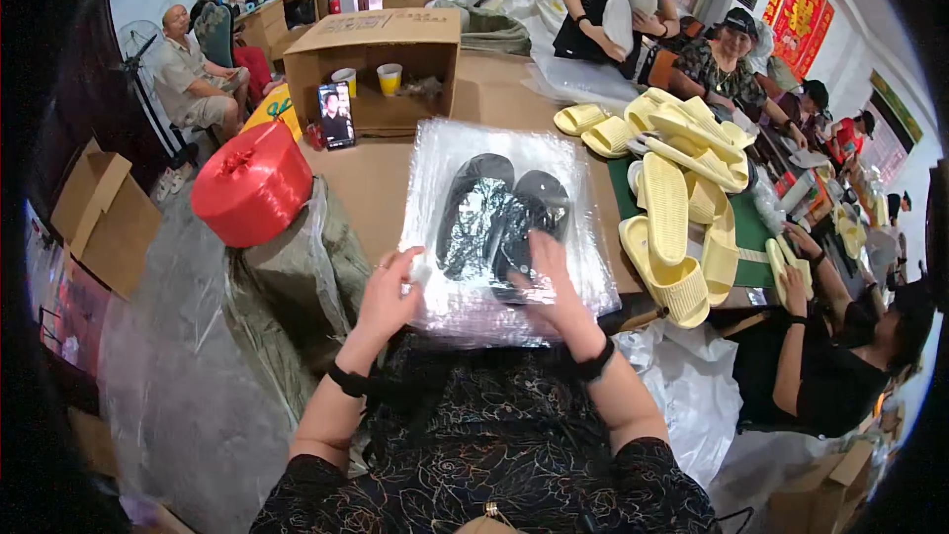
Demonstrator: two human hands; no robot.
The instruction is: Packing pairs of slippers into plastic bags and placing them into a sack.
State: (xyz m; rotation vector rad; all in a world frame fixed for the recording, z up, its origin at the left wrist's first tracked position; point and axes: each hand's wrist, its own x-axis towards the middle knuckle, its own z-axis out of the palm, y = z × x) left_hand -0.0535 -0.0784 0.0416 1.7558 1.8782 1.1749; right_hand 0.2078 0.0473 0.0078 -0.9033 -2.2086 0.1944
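A pair of black slippers (481,216) lies in a clear plastic bag (435,163), on top of a stack of similar bags at the table's near edge. My left hand (386,292) is at the left edge of the bag, its fingers and thumb curled about the plastic. My right hand (556,287) lies over the heel part of the right-hand slipper, fingers stretched out, slightly blurred. Whether these fingers are inside the bag or above the film is hard to tell.
Pale yellow slippers (667,208) are heaped to the right, beside a co-worker's hands (794,287). At the left sits a red twine roll (252,183). Behind the bags stand a phone (336,117) and an open cardboard box (371,33) with two cups. Across the table a person holds white soles (619,25).
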